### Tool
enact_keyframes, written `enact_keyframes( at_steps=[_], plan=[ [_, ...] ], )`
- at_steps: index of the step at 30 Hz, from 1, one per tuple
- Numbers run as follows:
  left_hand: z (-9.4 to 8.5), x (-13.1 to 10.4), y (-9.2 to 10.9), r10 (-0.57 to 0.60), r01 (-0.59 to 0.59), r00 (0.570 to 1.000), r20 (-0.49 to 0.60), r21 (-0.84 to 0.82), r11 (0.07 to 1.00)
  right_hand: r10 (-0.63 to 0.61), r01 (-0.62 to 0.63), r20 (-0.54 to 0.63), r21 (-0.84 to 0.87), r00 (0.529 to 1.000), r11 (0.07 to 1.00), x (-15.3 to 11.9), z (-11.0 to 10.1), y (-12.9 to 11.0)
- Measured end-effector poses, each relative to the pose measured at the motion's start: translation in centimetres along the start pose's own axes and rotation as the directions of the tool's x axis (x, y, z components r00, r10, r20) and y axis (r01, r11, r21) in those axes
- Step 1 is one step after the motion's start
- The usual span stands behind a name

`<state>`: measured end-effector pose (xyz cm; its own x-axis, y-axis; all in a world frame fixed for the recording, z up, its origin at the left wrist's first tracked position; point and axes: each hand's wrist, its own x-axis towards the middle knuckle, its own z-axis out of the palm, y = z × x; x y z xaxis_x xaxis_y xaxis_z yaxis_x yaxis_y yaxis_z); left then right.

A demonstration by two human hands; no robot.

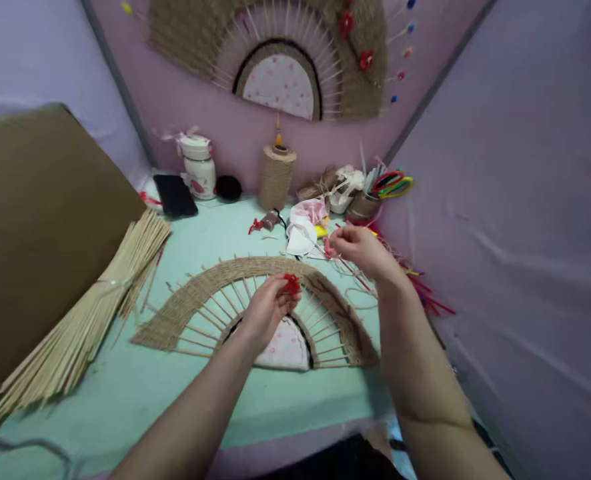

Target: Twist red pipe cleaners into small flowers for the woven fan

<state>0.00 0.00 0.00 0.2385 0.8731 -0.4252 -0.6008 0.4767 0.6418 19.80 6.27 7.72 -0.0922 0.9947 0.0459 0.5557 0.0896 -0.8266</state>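
Observation:
My left hand [266, 308] pinches a small red flower [291, 284] above a half-round fan [235, 270] made of woven twine and thin sticks. A pale, pink-dotted cloth half-circle [286, 343] fills the fan's centre, and a dark brown branch shape runs along its right side. To the right, my right hand [359, 248] is raised with its fingertips pressed together. Whatever they hold, if anything, is too small to make out. Just below those fingertips lies a small pinkish-red piece [328, 249], beside white scraps [301, 237].
A bundle of thin sticks [95, 313] lies at the left beside a large brown board [40, 240]. Along the back stand a white bottle [199, 167], a twine spool [277, 179] and a holder with scissors [394, 183]. Red strips [428, 293] lie at the right edge. Another fan [190, 40] hangs on the wall.

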Motion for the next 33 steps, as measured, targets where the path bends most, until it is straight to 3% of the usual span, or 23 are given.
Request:
enact_keyframes(
  at_steps=[4,7,9,11,14,15,17,19,20,24,29,33],
  plan=[
    [0.4,0.3,0.0,0.028,-0.03,0.999,0.021,0.101,0.994,0.029,-0.034,0.028,0.217,0.999,0.976,-4.3,4.0,0.9],
    [0.1,0.6,-0.2,0.12,-0.125,0.992,0.036,0.358,0.925,0.093,-0.076,-0.034,0.331,0.995,0.94,-6.0,5.8,2.0],
    [-0.4,0.7,-0.3,0.215,-0.234,0.971,0.106,0.612,0.755,0.106,-0.073,-0.07,0.369,0.992,0.927,-6.4,6.3,2.9],
    [-0.8,0.7,-0.3,0.314,-0.384,0.913,0.259,0.803,0.455,0.09,-0.048,-0.095,0.382,0.991,0.923,-6.5,6.5,3.9],
    [-1.2,0.6,-0.2,0.29,-0.478,0.848,0.443,0.877,0.059,0.034,-0.001,-0.087,0.351,0.996,0.936,-6.5,6.7,5.2],
    [-1.2,0.5,-0.2,0.277,-0.483,0.84,0.467,0.876,-0.014,0.013,0.012,-0.072,0.331,0.997,0.944,-6.5,6.8,5.6],
    [-1.0,0.4,-0.1,0.314,-0.489,0.816,0.486,0.869,-0.075,-0.032,0.04,-0.035,0.283,0.999,0.958,-6.6,7.1,5.9],
    [-0.6,0.2,-0.1,0.422,-0.505,0.778,0.466,0.863,-0.022,-0.073,0.071,0.003,0.222,0.997,0.972,-6.8,7.4,5.9],
    [-0.4,0.1,-0.1,0.467,-0.513,0.771,0.433,0.857,0.054,-0.09,0.084,0.023,0.189,0.996,0.978,-7.0,7.5,5.7],
    [0.0,0.1,-0.3,0.429,-0.483,0.857,0.285,0.735,0.475,-0.121,0.113,0.083,0.089,0.989,0.99,-7.6,7.8,4.7],
    [-0.1,0.5,-0.8,0.429,-0.433,0.893,0.136,0.521,0.736,-0.126,0.112,0.099,0.136,0.987,0.984,-7.8,8.2,4.2],
    [-0.1,0.7,-1.0,0.327,-0.323,0.944,0.035,0.286,0.902,-0.083,0.061,0.087,0.233,0.993,0.971,-7.6,8.4,4.4]
  ],
)
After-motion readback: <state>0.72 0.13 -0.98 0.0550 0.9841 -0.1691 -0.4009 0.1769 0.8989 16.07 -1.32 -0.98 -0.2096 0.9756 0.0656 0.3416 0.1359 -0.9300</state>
